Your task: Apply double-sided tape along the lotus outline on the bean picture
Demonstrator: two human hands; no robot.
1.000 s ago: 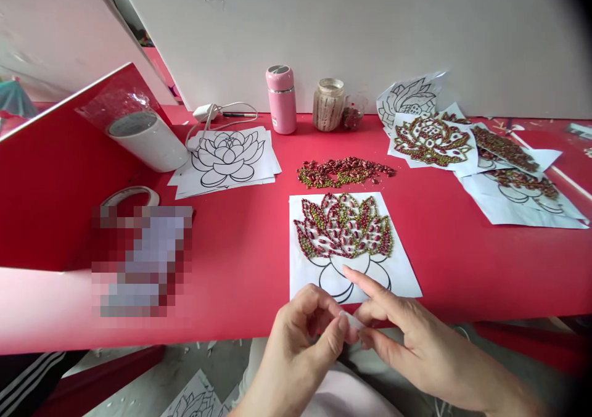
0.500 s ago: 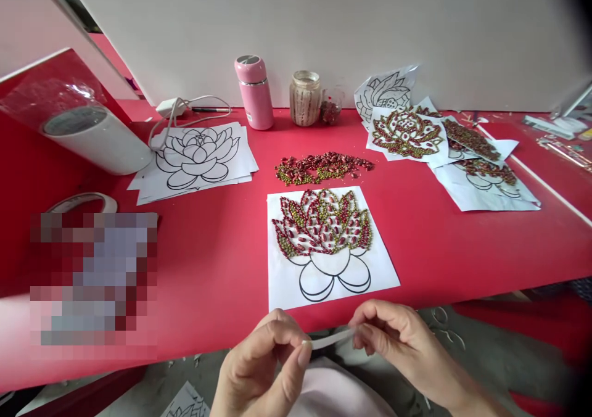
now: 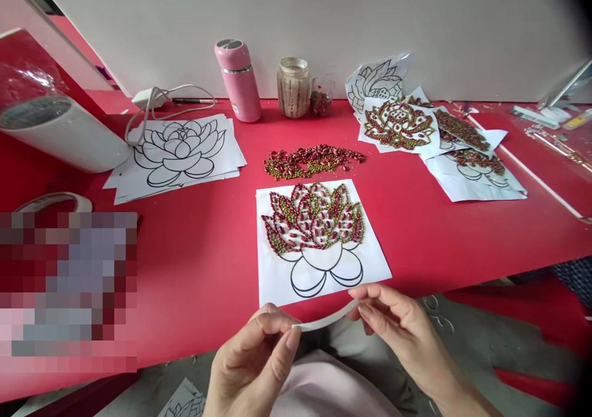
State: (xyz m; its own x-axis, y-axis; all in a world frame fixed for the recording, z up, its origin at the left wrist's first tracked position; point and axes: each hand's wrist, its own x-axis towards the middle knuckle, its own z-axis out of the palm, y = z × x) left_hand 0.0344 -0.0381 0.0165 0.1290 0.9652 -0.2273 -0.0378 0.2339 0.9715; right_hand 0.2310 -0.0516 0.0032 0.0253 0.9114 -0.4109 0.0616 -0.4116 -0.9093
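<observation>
Between my two hands stretches a narrow white strip (image 3: 326, 320), slightly bowed, that looks like tape or paper. My left hand (image 3: 259, 355) pinches one end between thumb and forefinger. The other end is pinched by my right hand (image 3: 393, 324), a little higher. Just beyond them lies a white sheet with a lotus drawing (image 3: 379, 268). Its upper petals are filled with red and green beans (image 3: 317, 216), while the lower petals are bare outlines. Behind the sheet is a loose heap of red and green beans (image 3: 314, 160).
A pink flask (image 3: 241, 84), a glass jar (image 3: 293, 90) and a small cup of beans (image 3: 320, 99) stand at the back. Printed lotus sheets (image 3: 185, 152) lie left, near a white roll (image 3: 65, 133) and a tape roll (image 3: 83, 202). Bean-covered sheets (image 3: 400, 124) are piled right.
The view has shifted, so the table's things sit further left. Both hands still pinch the strip, now raised slightly and bowed more clearly, nearer the sheet's front edge.
</observation>
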